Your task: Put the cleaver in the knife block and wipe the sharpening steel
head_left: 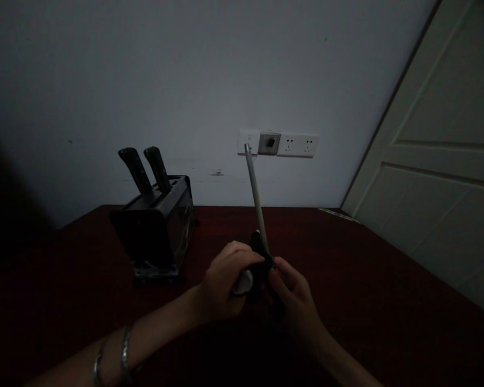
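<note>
A slim grey honing steel (255, 193) stands up from between my hands, its tip leaning slightly left and away from me. Its dark lower end is mostly covered by my fingers. My left hand (228, 274) is closed around a dark, crumpled cloth (258, 273) with a whitish part near the palm; the cloth lies against the rod's base. On the other side, my right hand (294, 293) is closed with thumb and fingers at the steel's handle end. Dim light hides the detail there.
A black knife block (151, 231) with two black-handled knives (136, 171) stands left on the dark red table (367, 279). Behind are a pale wall and sockets (298, 145). A white panelled door (435, 177) borders the right side. A thin strip (339, 215) lies at the back edge.
</note>
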The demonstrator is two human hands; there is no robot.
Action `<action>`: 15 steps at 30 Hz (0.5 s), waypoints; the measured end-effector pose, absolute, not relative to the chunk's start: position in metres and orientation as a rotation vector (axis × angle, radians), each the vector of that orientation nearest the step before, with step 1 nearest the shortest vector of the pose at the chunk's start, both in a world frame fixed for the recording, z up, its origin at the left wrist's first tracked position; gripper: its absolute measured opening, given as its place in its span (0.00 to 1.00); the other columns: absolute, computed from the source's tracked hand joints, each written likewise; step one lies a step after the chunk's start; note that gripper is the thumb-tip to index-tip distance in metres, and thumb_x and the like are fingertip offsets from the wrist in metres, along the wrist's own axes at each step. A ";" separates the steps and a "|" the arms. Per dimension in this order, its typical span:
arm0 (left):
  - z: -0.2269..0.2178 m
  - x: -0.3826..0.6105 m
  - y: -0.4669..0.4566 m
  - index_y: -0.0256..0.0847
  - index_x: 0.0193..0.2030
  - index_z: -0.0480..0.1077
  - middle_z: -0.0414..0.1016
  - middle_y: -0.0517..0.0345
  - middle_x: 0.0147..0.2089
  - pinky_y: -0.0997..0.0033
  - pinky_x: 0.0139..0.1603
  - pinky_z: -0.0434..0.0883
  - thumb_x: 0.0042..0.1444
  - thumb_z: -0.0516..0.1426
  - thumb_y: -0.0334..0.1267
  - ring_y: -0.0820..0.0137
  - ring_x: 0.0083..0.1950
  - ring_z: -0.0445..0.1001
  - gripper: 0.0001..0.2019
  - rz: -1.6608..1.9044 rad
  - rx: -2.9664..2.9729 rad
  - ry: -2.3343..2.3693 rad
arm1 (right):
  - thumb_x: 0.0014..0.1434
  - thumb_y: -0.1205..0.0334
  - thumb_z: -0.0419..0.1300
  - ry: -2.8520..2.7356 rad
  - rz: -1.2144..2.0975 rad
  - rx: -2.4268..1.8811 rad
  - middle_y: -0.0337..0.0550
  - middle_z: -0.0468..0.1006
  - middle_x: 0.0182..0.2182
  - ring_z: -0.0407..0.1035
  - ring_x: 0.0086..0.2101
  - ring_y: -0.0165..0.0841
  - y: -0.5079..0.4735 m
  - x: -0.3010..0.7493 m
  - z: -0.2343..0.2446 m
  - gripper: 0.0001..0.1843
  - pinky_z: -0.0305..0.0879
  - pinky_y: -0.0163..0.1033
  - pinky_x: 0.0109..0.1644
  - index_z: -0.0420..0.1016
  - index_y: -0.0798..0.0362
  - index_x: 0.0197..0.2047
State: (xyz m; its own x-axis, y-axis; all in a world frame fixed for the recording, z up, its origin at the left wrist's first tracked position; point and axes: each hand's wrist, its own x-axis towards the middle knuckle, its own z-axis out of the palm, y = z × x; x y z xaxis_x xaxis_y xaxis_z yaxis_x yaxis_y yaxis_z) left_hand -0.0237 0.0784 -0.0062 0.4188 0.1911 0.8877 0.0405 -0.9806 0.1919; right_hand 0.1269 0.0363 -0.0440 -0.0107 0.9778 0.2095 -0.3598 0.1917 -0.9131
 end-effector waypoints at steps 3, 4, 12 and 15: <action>-0.008 -0.022 0.077 0.33 0.47 0.65 0.70 0.47 0.36 0.67 0.36 0.70 0.58 0.49 0.35 0.67 0.38 0.69 0.12 1.610 2.503 0.217 | 0.52 0.56 0.63 -1.003 1.309 -0.746 0.32 0.65 0.19 0.55 0.17 0.21 0.035 0.128 -0.046 0.11 0.52 0.26 0.18 0.69 0.54 0.33; -0.007 -0.022 0.077 0.33 0.46 0.65 0.70 0.48 0.35 0.67 0.36 0.70 0.58 0.48 0.35 0.67 0.37 0.69 0.12 1.609 2.491 0.219 | 0.52 0.55 0.63 -0.989 1.331 -0.734 0.31 0.65 0.18 0.55 0.16 0.21 0.035 0.128 -0.047 0.11 0.51 0.26 0.17 0.69 0.54 0.32; -0.006 -0.023 0.078 0.34 0.44 0.66 0.70 0.48 0.33 0.69 0.32 0.70 0.60 0.46 0.39 0.68 0.35 0.69 0.13 1.602 2.486 0.136 | 0.52 0.52 0.61 -1.009 1.405 -0.698 0.31 0.63 0.15 0.51 0.13 0.19 0.031 0.128 -0.044 0.14 0.47 0.26 0.14 0.68 0.55 0.30; -0.004 -0.024 0.078 0.35 0.44 0.66 0.70 0.49 0.32 0.69 0.31 0.70 0.60 0.47 0.39 0.68 0.35 0.70 0.12 1.607 2.490 0.131 | 0.53 0.51 0.60 -1.016 1.432 -0.666 0.30 0.63 0.14 0.50 0.12 0.20 0.030 0.127 -0.045 0.14 0.47 0.26 0.13 0.68 0.55 0.31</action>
